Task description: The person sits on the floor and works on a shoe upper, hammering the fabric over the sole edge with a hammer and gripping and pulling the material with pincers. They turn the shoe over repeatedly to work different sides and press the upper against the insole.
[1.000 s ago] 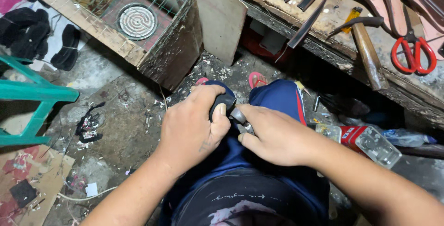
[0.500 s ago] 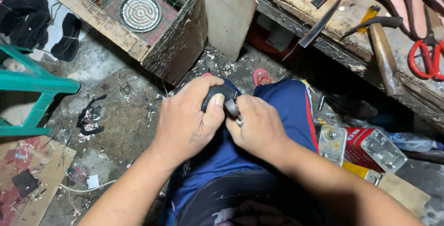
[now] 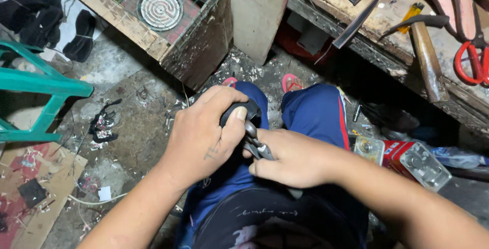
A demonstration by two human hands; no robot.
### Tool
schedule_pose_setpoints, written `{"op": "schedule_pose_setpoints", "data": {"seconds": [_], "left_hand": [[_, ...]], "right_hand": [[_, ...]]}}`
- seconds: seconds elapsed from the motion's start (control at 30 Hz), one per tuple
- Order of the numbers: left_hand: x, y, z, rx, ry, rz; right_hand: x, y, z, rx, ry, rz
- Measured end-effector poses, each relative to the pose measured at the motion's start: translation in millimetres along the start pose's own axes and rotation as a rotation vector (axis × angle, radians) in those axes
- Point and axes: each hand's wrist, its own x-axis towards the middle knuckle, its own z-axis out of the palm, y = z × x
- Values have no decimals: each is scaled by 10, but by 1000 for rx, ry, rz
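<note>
My left hand [image 3: 201, 137] wraps around a black rounded piece [image 3: 240, 111], thumb pressed on its near side, above my knees in blue trousers. My right hand [image 3: 290, 158] grips metal pliers [image 3: 254, 142] whose jaws touch the black piece just under my left thumb. Most of the black piece is hidden by my fingers, and the plier handles are covered by my right palm.
A wooden crate with wire mesh and a round coil plate [image 3: 159, 8] stands on the floor ahead. A workbench at right carries a hammer [image 3: 425, 60] and red-handled scissors [image 3: 471, 60]. A green stool [image 3: 46, 88] is at left; metal brackets [image 3: 423, 165] lie by my right leg.
The view has shifted, both knees now show. My hands stay together on the black piece; the right hand has slid a little lower with the pliers.
</note>
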Motion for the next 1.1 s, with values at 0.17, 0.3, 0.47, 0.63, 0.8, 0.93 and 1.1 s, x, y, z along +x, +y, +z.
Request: {"op": "schedule_pose_setpoints", "data": {"seconds": [0.17, 0.3, 0.47, 0.63, 0.8, 0.93, 1.1], "left_hand": [[-7, -81, 30, 80, 74, 84], [-2, -75, 97, 76, 65, 131], [7, -68, 131, 58, 55, 144], [60, -168, 94, -11, 85, 150], [161, -228, 33, 2, 108, 142], [109, -108, 3, 22, 20, 120], [39, 14, -1, 20, -24, 126]], "right_hand": [[-96, 32, 19, -115, 214, -17], [-146, -37, -81, -242, 217, 50], [-236, -34, -108, -335, 244, 111], [159, 221, 189, -357, 626, -60], [332, 228, 364, -341, 838, -186], [22, 14, 265, -330, 414, 69], [-56, -62, 38, -347, 48, 214]]}}
